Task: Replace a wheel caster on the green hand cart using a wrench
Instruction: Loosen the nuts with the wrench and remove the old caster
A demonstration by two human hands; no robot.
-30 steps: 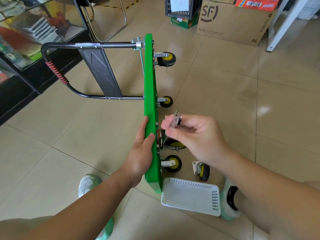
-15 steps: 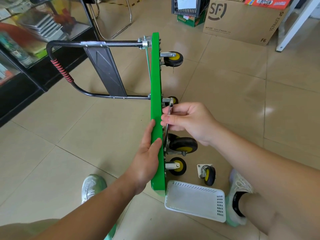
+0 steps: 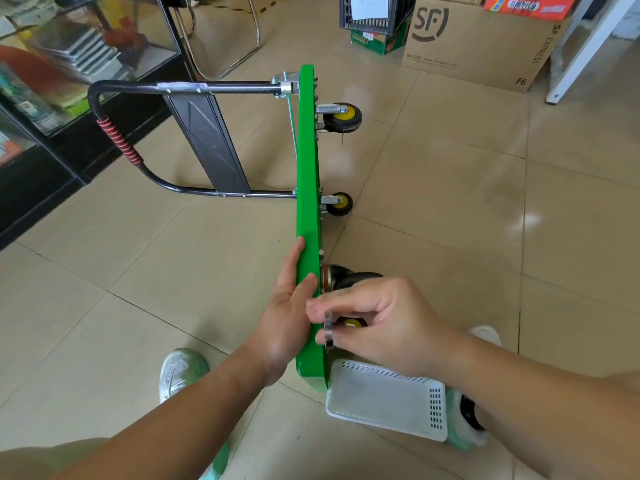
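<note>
Basket (image 3: 381,393) apparently touching cart (image 3: 308,202), caster (image 3: 356,279) half hidden

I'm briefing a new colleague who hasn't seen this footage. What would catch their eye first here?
The bright green hand cart dominates the centre, tipped on its edge with its black-and-yellow casters pointing right. Near its lower end, the left hand lies flat against the deck while the right hand pinches a small metal wrench on the wheel side. A white perforated basket sits just below them.
</note>
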